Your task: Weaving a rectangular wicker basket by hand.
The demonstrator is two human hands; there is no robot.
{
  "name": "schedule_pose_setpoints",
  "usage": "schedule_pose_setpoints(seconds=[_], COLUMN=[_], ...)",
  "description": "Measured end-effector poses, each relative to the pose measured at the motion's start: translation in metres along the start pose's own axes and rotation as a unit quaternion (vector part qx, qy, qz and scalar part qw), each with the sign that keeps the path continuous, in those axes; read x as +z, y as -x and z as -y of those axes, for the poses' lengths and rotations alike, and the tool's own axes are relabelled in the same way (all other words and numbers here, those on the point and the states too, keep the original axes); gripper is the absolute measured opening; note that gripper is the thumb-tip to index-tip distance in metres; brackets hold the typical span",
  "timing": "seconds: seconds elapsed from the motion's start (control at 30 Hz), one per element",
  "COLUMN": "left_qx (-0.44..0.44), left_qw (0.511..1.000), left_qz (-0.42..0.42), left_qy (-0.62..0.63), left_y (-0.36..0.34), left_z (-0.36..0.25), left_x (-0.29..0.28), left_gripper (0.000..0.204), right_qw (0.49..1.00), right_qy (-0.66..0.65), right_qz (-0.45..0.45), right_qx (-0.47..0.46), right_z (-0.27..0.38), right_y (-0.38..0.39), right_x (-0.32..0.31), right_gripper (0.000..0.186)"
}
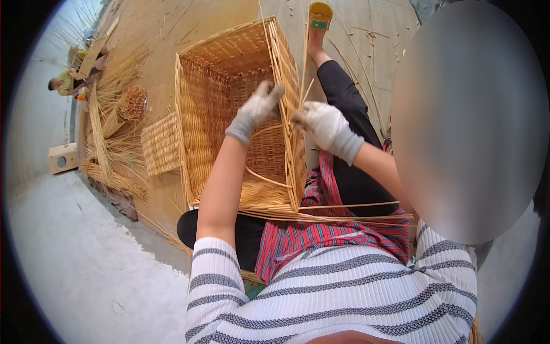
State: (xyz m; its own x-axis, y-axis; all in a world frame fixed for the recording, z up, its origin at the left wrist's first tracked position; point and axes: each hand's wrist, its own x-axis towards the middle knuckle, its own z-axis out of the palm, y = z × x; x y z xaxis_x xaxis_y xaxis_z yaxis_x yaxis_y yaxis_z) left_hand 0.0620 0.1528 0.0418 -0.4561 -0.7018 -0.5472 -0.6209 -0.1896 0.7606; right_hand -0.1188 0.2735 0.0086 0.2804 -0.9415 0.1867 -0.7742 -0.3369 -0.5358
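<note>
A large rectangular wicker basket (pixel 201 135) leans against my legs, its open side facing me. My left hand (pixel 260 109), in a whitish work glove, reaches over the opening with fingers closed at the right rim (pixel 279 63). On the outer side of that rim, my right hand (pixel 327 127), gloved too, pinches a thin wicker strand (pixel 307 92). The right fingertips sit close against the weave. A loose curved strand (pixel 266 179) crosses the basket's inside. Long strand ends (pixel 355 205) stick out to the right from the near rim, over my lap.
A woven flap (pixel 160 144) lies against the basket's left side. Beyond it are heaped wicker rods (pixel 109 135) and a tied bundle (pixel 133 103). Another person (pixel 69 83) sits far left. A yellow cup-like object (pixel 320 16) is by my foot. A large blurred shape covers the right.
</note>
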Motion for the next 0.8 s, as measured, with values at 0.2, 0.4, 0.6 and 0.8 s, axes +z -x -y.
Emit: schedule_pose_setpoints(seconds=[0.2,0.4,0.6,0.8], left_qx=[0.020,-0.016,0.049,0.108], left_qw=[0.984,0.981,0.905,0.935], left_qz=[-0.098,-0.168,-0.172,-0.097], left_qy=[-0.147,-0.100,-0.386,-0.325], left_y=[-0.019,0.016,0.147,0.132], left_z=[0.004,0.007,0.013,0.024], left_x=[-0.010,0.005,0.081,0.075], left_gripper=[0.112,0.097,0.045,0.030], right_qw=[0.949,0.969,0.877,0.864], right_qy=[0.275,0.109,-0.375,-0.373], right_qz=[-0.051,-0.219,0.108,0.082], right_qx=[-0.148,-0.035,0.279,0.328], right_z=[-0.070,-0.069,-0.027,-0.029], right_y=[-0.059,-0.065,-0.044,-0.043], right_x=[-0.091,-0.070,-0.017,-0.009], right_gripper=[0.008,0.021,0.029,0.031])
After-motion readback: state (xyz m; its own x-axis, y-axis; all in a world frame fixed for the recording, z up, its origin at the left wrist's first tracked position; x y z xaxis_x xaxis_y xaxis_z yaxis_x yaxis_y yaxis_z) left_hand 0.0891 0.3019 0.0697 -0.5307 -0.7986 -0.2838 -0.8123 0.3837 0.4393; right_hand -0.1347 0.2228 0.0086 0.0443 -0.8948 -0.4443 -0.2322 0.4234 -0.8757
